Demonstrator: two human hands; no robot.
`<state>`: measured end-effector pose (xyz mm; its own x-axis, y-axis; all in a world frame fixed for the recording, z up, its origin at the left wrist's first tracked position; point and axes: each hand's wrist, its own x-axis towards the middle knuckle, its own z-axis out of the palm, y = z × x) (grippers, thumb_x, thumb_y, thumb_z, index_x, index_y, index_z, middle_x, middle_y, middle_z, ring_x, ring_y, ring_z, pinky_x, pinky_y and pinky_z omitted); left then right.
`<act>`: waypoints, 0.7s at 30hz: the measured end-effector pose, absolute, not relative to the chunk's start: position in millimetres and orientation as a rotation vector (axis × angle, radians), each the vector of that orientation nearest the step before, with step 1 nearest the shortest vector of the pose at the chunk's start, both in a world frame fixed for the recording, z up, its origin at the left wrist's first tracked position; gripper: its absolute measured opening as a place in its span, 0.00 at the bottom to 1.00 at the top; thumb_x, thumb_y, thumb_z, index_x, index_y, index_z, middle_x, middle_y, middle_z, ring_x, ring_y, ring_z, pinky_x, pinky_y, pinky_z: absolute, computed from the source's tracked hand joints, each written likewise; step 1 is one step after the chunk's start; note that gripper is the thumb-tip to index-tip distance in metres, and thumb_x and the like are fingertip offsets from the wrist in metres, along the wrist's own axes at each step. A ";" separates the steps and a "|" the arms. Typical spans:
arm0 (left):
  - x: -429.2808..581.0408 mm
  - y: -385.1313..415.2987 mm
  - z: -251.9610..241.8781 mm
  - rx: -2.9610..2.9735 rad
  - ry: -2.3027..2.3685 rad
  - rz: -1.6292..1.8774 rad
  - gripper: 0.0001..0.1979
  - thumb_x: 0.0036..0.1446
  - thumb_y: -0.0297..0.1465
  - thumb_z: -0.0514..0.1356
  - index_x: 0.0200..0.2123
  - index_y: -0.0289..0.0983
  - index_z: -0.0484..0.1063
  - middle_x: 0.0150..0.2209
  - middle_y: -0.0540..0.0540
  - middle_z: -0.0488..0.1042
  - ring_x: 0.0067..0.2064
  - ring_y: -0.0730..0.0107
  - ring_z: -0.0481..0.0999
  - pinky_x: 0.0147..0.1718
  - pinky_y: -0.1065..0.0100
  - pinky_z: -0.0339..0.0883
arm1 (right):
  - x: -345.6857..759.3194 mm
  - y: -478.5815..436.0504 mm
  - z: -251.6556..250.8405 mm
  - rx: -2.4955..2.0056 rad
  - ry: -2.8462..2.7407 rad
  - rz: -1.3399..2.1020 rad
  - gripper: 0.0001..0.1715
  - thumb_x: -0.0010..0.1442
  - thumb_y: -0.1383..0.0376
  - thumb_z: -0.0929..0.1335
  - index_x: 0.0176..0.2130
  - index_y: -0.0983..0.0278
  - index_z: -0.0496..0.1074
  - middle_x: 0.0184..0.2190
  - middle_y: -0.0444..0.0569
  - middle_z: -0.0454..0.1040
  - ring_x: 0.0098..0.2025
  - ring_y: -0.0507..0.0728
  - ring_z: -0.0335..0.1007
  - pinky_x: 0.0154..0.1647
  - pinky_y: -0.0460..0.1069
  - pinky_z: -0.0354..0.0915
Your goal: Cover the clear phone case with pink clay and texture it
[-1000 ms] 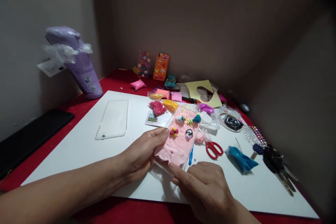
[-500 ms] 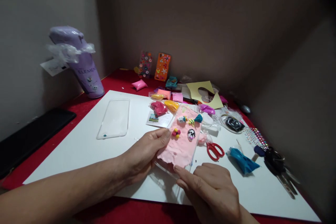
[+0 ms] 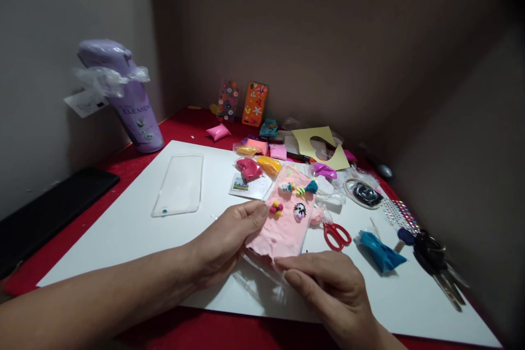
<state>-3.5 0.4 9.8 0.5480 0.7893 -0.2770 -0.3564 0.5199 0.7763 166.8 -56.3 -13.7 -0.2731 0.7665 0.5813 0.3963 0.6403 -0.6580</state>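
A phone case coated in pale pink clay is tilted up in front of me over the white board. On it sit a white-and-black clay face, a red-and-yellow flower and a teal-and-yellow clay shape. My left hand is closed on the case's left edge, thumb on top. My right hand has its index fingertip at the clay's ragged lower edge, its thumb close below and the other fingers curled. Clear plastic shows under that edge.
A clear phone case lies left on the white board. Red-handled scissors, a blue clay packet and keys are to the right. Clay packets and cut yellow paper lie behind; a purple bottle stands left.
My right hand has turned and risen slightly, with its thumb now showing below the index finger. The index fingertip stays at the clay's lower edge. My left hand and the case hardly move.
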 end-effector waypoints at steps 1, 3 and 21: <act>-3.5 0.5 9.6 0.733 0.686 0.753 0.14 0.51 0.40 0.62 0.25 0.35 0.66 0.20 0.52 0.64 0.24 0.75 0.66 0.25 0.73 0.59 | 166.9 -56.1 -15.0 -0.909 -1.937 0.441 0.09 0.57 0.71 0.66 0.39 0.64 0.75 0.22 0.45 0.76 0.21 0.50 0.70 0.20 0.43 0.62; -3.5 0.8 9.2 0.751 0.695 0.755 0.15 0.52 0.40 0.61 0.24 0.35 0.65 0.20 0.53 0.63 0.24 0.74 0.67 0.25 0.73 0.60 | 167.3 -56.3 -19.1 -0.881 -2.045 0.262 0.12 0.57 0.72 0.66 0.42 0.66 0.73 0.18 0.43 0.72 0.18 0.49 0.64 0.19 0.44 0.58; -0.9 3.2 5.2 0.817 0.693 0.678 0.14 0.59 0.40 0.53 0.28 0.35 0.64 0.23 0.48 0.68 0.23 0.72 0.70 0.26 0.67 0.67 | 169.2 -59.5 -27.8 -0.894 -2.159 -0.172 0.09 0.56 0.73 0.66 0.40 0.70 0.71 0.16 0.42 0.67 0.18 0.49 0.59 0.21 0.46 0.51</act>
